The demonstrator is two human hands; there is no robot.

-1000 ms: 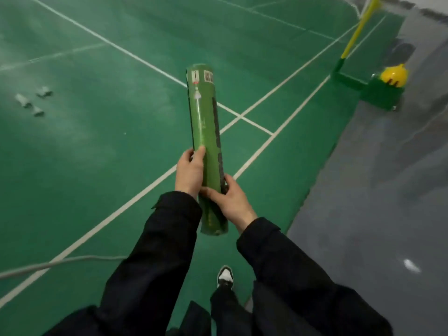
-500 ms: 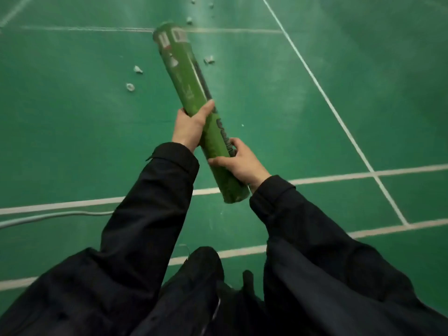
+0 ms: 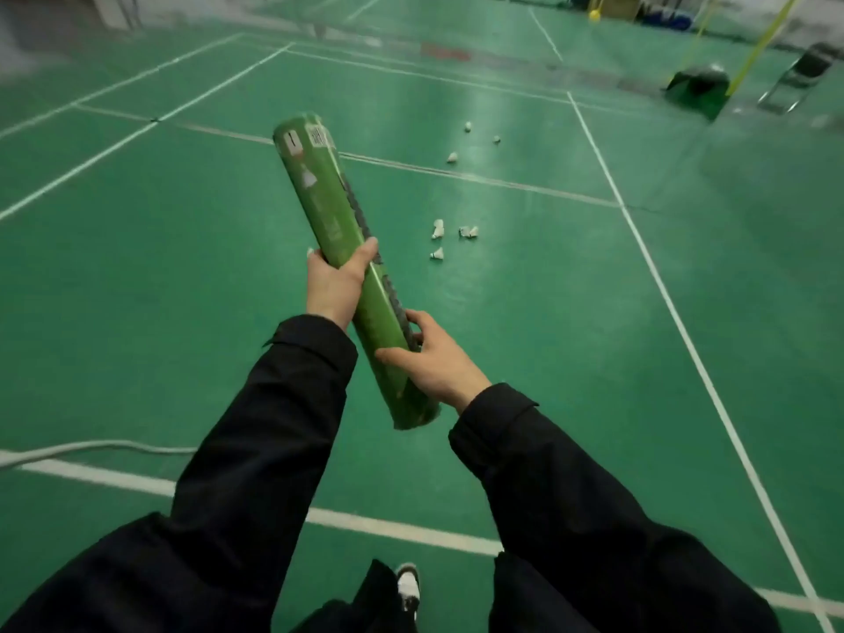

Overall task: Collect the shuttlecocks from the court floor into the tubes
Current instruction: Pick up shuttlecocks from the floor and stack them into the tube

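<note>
I hold a long green shuttlecock tube (image 3: 326, 207) slanted in front of me, its far end up and to the left. My left hand (image 3: 333, 285) grips it around the middle. My right hand (image 3: 434, 358) holds it near the lower end, fingers curled round it. Several white shuttlecocks lie on the green court floor ahead: a near cluster (image 3: 438, 230) just right of the tube and a farther group (image 3: 468, 127) beyond a white line.
White court lines (image 3: 662, 285) cross the green floor. A grey cable (image 3: 91, 447) lies at the left. A yellow net post with a green base (image 3: 698, 91) stands at the far right, a folding chair (image 3: 794, 79) behind it. My shoe (image 3: 408, 584) shows below.
The view has swung and lifted toward the shuttlecocks, which now lie ahead and right of the tube. Both hands keep the same hold on the tube.
</note>
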